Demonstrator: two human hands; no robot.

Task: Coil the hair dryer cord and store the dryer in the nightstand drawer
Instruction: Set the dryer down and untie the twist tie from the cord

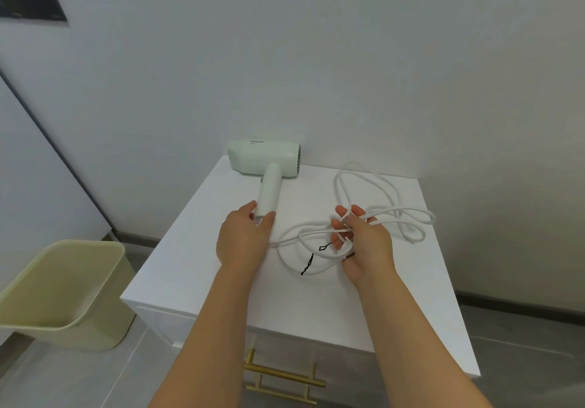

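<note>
A pale green hair dryer (264,157) lies on the white nightstand top (202,268), barrel along the back edge, white handle pointing toward me. My left hand (245,239) grips the lower end of that handle between thumb and fingers. The white cord (384,186) lies in loose loops across the right half of the top. My right hand (361,239) holds several strands of the cord gathered in its fingers. A thin black twist tie (308,263) lies on the top just left of that hand.
The nightstand's drawer front with brass bar handles (281,374) is below my arms, and the drawer looks closed. A pale yellow waste bin (63,293) stands on the floor to the left. The wall is directly behind the nightstand.
</note>
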